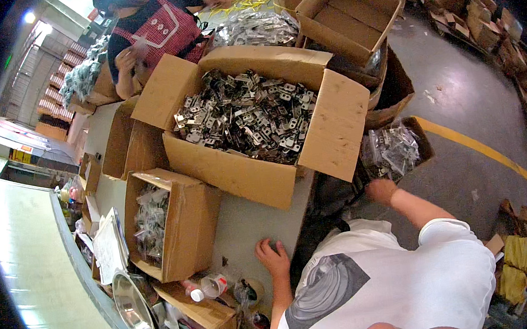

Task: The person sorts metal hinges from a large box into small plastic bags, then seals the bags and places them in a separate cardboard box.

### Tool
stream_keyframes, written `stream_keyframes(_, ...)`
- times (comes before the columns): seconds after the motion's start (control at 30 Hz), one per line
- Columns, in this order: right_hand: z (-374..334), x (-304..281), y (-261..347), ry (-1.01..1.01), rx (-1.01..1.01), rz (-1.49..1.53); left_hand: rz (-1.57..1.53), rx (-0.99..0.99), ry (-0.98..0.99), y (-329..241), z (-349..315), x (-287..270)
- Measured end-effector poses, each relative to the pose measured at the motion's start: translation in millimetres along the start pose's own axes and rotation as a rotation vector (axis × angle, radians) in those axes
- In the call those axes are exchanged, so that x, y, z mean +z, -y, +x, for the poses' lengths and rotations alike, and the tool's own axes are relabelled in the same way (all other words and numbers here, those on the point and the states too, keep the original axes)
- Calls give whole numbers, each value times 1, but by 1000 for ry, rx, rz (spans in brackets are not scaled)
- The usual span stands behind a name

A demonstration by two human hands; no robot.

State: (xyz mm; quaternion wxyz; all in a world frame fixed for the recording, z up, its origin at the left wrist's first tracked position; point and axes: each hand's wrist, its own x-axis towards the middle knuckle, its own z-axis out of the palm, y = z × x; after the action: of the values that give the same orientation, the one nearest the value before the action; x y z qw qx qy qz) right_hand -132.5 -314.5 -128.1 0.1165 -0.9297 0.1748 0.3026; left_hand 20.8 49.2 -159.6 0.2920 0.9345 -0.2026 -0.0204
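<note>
My left hand [273, 256] lies on the grey tabletop [237, 228], its fingers apart and nothing in it. Down at my right side, my right hand [381, 190] is at the near edge of a small carton of clear plastic bags [392, 149]. Its fingers look curled, and what they hold, if anything, is hidden. In front of me stands a large open cardboard box [233, 167] with its flaps spread. Loose metal hinge-like parts [247, 116] fill it in a heap.
Left of the large box, a carton [191, 226] on its side holds bagged parts. Nearer are a plastic bottle [210, 287] and a metal bowl [135, 307]. An empty carton [350, 12] tops a stack at the far right. Across the table stands a person in a red checked apron [169, 29].
</note>
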Motion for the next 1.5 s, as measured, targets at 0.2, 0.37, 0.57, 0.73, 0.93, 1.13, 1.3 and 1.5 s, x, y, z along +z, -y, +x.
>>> stream_keyframes(0.2,40,53,29,56,-209,137,168,67,-136,7,-3,3)
stream_keyframes(0.37,61,29,30,151,-229,180,192,83,-194,21,-9,12)
stream_keyframes(0.57,132,137,-31,82,-101,196,155,13,-167,19,-7,11)
stream_keyframes(0.73,159,141,-27,236,-103,314,87,-21,-193,24,-11,11)
stream_keyframes(0.93,190,135,-51,566,95,445,63,-27,-236,24,-11,11)
stream_keyframes(1.13,137,57,-113,-268,-48,1927,-108,7,-328,-24,32,-25)
stream_keyframes(1.3,88,-84,-123,-1361,267,1315,-316,311,-759,-118,181,-136)
stream_keyframes(1.5,70,-228,-17,-1380,-280,1563,102,72,-601,-78,347,-248)
